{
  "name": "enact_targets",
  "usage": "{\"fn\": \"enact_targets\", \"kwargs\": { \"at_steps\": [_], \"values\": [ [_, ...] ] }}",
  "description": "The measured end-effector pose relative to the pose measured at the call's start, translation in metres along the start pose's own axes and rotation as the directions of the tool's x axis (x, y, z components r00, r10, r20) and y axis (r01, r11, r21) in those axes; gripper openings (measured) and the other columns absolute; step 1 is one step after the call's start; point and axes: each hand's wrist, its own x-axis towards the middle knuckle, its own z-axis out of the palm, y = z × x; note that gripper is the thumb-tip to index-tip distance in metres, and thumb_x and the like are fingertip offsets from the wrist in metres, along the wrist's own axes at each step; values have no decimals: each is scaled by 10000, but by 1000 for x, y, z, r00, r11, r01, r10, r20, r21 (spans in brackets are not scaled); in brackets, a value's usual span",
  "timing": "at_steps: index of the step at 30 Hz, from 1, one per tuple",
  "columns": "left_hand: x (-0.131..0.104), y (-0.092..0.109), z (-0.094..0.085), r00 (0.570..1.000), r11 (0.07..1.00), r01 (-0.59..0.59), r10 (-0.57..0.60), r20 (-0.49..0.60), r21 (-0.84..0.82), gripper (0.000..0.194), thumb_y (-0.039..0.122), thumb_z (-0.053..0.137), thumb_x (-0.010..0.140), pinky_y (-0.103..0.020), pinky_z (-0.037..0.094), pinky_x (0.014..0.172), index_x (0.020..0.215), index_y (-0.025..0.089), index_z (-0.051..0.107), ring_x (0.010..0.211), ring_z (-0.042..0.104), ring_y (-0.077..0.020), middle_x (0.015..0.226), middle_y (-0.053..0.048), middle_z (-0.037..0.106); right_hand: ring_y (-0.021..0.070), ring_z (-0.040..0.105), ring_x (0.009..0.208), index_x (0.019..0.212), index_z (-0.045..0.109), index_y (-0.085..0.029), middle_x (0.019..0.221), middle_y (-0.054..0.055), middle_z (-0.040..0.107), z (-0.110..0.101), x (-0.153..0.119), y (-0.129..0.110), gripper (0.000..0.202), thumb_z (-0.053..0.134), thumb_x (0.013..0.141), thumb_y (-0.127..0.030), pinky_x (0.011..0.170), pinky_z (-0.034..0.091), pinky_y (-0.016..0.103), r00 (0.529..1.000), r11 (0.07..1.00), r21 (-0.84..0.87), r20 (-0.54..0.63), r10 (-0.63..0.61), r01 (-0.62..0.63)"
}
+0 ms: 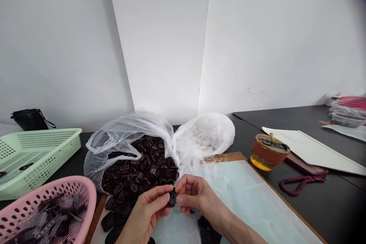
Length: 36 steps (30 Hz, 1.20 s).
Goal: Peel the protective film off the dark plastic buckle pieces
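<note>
Both hands meet over the pale sheet, pinching a small, dark, rounded plastic piece (172, 199). My left hand (150, 209) grips its left side between thumb and forefinger. From the other side, my right hand (198, 196) has its fingertips closed on the piece, the other fingers curled. A heap of similar dark brown pieces (143, 171) spills from a clear plastic bag (114, 139) just beyond my left hand. More dark pieces (208, 230) lie beneath my right wrist, partly hidden. Behind the hands, a second bag (207, 133) contains whitish, translucent bits.
At left stand a pink basket (92, 202) with clear and dark plastic parts and a green basket (42, 133). A pale blue sheet (251, 187) covers a brown board. To the right are a banded glass jar (269, 152), a dark red strap (300, 181) and a white panel (314, 146).
</note>
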Motion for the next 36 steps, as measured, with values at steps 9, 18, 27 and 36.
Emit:
{"fn": "enact_targets", "kwargs": {
  "at_steps": [9, 18, 27, 36],
  "values": [
    [3, -2, -8, 999, 999, -16, 14, 35, 45, 433, 309, 930, 525, -240, 570, 709, 917, 163, 820, 699, 687, -160, 853, -82, 798, 96, 565, 474, 790, 644, -161, 599, -31, 643, 0, 0, 0, 334, 878, 618, -325, 464, 431, 207, 1000, 1000, 31, 4, 5, -5],
    [6, -6, -9, 992, 971, -123, 117, 37, 207, 268, 328, 863, 603, -216, 537, 573, 814, 171, 814, 590, 570, -115, 698, -11, 697, 104, 577, 468, 801, 654, -156, 606, -26, 662, -1, 3, 6, 348, 889, 592, -304, 470, 461, 223, 1000, 1000, 20, 25, 0, -1],
    [15, -10, -12, 969, 913, -243, 242, 46, 327, 75, 204, 745, 665, -225, 495, 506, 732, 174, 729, 554, 561, -137, 660, 5, 656, 108, 555, 540, 874, 708, -178, 653, -14, 659, 2, 2, 16, 231, 817, 696, -276, 542, 452, 239, 997, 993, -96, 31, -72, 75],
    [4, -2, -10, 975, 929, -222, 211, 71, 296, 252, 306, 778, 686, -273, 504, 673, 906, 189, 803, 686, 616, -175, 784, -37, 747, 110, 539, 545, 845, 756, -170, 609, -9, 645, 9, 1, 15, 172, 783, 736, -300, 562, 427, 242, 988, 974, -172, -26, -151, 145]
  ]
}}
